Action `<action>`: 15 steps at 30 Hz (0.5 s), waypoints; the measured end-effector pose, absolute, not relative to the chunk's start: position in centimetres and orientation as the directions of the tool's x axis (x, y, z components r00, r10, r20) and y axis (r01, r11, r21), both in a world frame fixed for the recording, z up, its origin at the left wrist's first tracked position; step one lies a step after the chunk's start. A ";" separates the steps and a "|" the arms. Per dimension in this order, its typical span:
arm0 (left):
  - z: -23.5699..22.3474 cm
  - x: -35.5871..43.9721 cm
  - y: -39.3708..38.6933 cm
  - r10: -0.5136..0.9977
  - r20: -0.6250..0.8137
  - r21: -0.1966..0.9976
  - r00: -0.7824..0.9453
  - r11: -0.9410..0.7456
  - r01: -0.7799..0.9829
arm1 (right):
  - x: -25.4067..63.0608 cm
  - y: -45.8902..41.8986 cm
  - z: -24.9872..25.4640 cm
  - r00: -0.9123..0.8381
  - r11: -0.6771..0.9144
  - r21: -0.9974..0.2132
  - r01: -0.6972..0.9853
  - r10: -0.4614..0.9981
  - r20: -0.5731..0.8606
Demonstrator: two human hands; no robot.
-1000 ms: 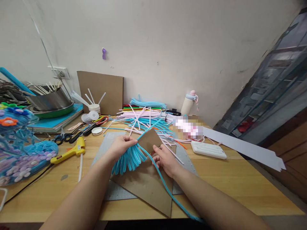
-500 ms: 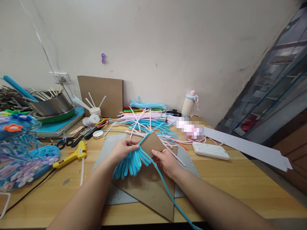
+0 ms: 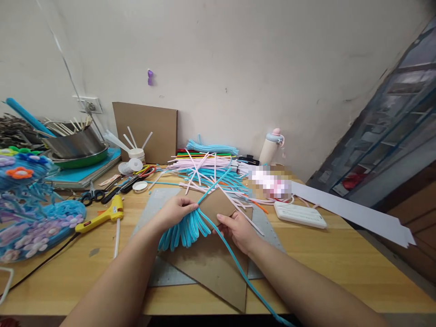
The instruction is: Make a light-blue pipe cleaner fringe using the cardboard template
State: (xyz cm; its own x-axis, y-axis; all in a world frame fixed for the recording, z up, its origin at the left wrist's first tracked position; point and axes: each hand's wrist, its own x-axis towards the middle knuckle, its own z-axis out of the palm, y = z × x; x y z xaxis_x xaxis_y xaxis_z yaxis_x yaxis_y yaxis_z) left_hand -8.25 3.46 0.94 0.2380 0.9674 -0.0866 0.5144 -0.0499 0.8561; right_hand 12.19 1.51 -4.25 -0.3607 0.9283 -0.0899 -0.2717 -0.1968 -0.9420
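My left hand (image 3: pixel 180 210) is closed in a pinch on a fan of looped blue pipe cleaners (image 3: pixel 185 231). The loops hang downward from the fingertips, and a straight end points up and away past the thumb. From the pinch, a long blue pipe cleaner strand (image 3: pixel 235 263) runs right and down toward the table's front edge. My right hand (image 3: pixel 238 229) has its thumb and fingers closed on this strand, a short way from the loops. Beneath both hands lies a brown cardboard sheet (image 3: pixel 221 277), on a grey cutting mat (image 3: pixel 170 274).
Loose pink and blue pipe cleaners (image 3: pixel 204 168) are heaped behind my hands. A yellow glue gun (image 3: pixel 105 215) and scissors (image 3: pixel 92 194) lie to the left, beside a decorated blue craft piece (image 3: pixel 44 227). A white device (image 3: pixel 299 215) and a bottle (image 3: pixel 270 147) are on the right.
The view has shifted slightly. My right fingers show a little more below the strand, near the loops. Both hands keep nearly the same place and grip.
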 end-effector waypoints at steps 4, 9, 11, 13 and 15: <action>0.7 -8.4 3.7 0.976 -0.074 0.865 0.207 -0.041 0.500 | 12.5 1.5 -3.7 -0.393 -0.307 -0.947 -0.098 0.886 -0.246; 0.1 -8.5 4.1 0.990 -0.027 0.848 0.140 -0.052 0.527 | 12.6 1.3 -3.6 -0.389 -0.251 -0.953 0.170 0.871 -0.299; -0.2 -8.6 4.2 0.990 -0.026 0.848 0.139 -0.052 0.527 | 12.5 1.1 -3.7 -0.452 -0.146 -0.973 0.176 0.867 -0.212; -0.3 -8.7 4.2 0.989 -0.028 0.849 0.147 -0.054 0.526 | 12.3 0.9 -3.8 -0.492 -0.047 -0.986 0.162 0.862 -0.122; -0.3 -8.8 4.3 0.989 -0.037 0.857 0.144 -0.043 0.513 | 12.4 0.8 -3.8 -0.462 0.035 -0.982 0.187 0.885 -0.057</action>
